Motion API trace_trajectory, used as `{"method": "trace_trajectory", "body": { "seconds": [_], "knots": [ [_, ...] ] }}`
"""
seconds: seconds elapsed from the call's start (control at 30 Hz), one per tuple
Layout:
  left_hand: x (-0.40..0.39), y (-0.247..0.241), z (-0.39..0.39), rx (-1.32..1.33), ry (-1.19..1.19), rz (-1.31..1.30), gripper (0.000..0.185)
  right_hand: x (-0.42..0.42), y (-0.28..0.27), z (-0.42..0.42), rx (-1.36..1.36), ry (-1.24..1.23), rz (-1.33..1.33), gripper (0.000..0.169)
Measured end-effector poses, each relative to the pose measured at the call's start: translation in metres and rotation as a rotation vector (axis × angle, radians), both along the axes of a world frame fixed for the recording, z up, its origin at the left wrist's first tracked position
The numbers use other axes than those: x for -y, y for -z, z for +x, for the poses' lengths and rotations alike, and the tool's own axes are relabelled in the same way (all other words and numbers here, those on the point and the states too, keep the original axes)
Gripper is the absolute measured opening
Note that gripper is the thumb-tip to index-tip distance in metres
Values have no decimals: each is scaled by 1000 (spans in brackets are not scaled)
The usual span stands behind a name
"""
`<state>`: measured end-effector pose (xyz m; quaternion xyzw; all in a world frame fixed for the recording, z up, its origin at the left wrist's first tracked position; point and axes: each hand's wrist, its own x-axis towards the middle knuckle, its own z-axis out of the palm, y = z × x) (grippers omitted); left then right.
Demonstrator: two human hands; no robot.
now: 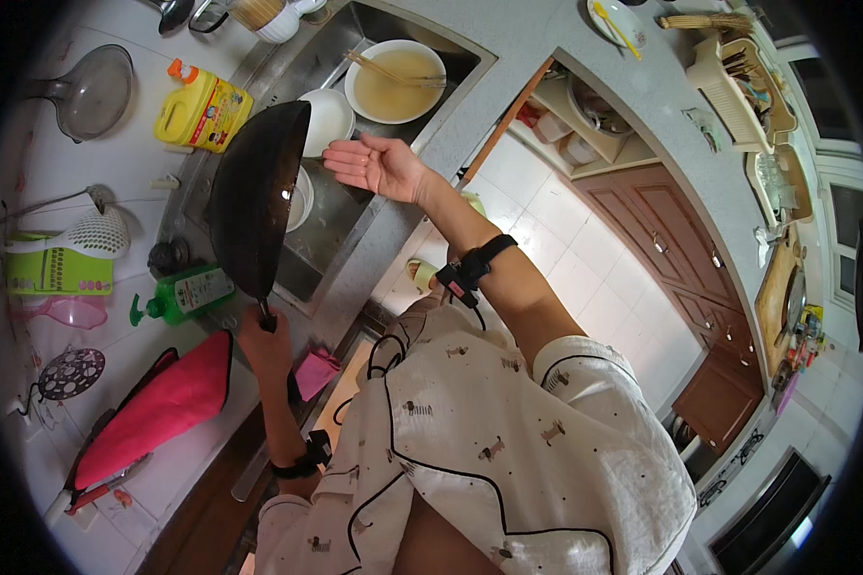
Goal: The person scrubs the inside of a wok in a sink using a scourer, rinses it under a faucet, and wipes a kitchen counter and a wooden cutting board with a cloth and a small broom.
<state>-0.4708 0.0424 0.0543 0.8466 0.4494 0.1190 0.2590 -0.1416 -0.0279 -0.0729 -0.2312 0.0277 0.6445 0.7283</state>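
Note:
My left hand [265, 336] grips the short handle of a black wok [248, 201]. The wok is tipped on its side above the steel sink [316, 260], its dark inner face turned toward my right hand [381, 169]. That hand is empty, palm up with fingers stretched out, a little apart from the wok's rim. A large white bowl [374, 105] in the sink holds cloudy yellowish liquid, with chopsticks [382, 70] lying across it. Near it sits a smaller white bowl [329, 121]. Another white bowl [300, 203] is partly hidden behind the wok.
A yellow detergent jug [201, 106] and a green pump bottle [187, 295] are beside the sink on the wall side. A red cloth item [162, 413] and utensils such as a white slotted ladle [101, 231] are along the tiled wall. A pink cloth [316, 374] is at the counter edge.

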Motion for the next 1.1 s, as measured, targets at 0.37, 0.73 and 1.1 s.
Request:
{"method": "trace_trajectory", "body": {
  "seconds": [0.37,0.73,1.1],
  "knots": [
    [11,-6,-11,-56,-104,-161,17,-44,-4,-26,1623,-201,-400,38],
    [26,-3,12,-74,-148,-163,14,11,2,14,1602,-169,-349,42],
    [55,-19,62,9,-123,-291,10,152,44,69,1655,54,-735,19]
  ]
}}
